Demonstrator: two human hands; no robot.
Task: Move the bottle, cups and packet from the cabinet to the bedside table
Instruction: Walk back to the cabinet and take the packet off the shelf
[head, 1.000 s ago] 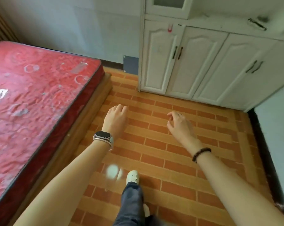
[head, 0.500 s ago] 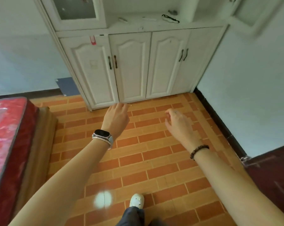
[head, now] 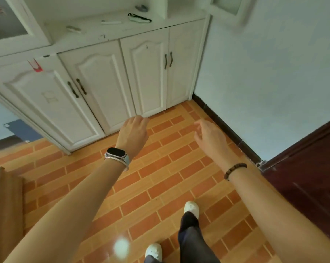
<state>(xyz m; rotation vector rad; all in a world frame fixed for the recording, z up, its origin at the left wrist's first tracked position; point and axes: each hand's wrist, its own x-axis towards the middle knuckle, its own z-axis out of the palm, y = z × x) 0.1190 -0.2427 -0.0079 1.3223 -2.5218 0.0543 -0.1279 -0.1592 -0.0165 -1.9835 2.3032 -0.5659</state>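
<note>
Reaching forward, empty left hand (head: 134, 132) and right hand (head: 210, 136), fingers loosely spread, near closed white wooden cabinet (head: 107, 76) ahead.

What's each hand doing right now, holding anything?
Left hand: open, empty, held out over the floor.
Right hand: open, fingers loosely curled, empty.

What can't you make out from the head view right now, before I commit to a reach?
- Cabinet interior: hidden, all four lower doors closed.
- Bottle, cups, packet: none identifiable; the small items on the cabinet ledge are blurred and too small.
- Upper glass door: cut off by the top-left edge.
- Bedside table: out of frame.
- Right hand fingers: motion-blurred. Left hand looks empty.
</note>
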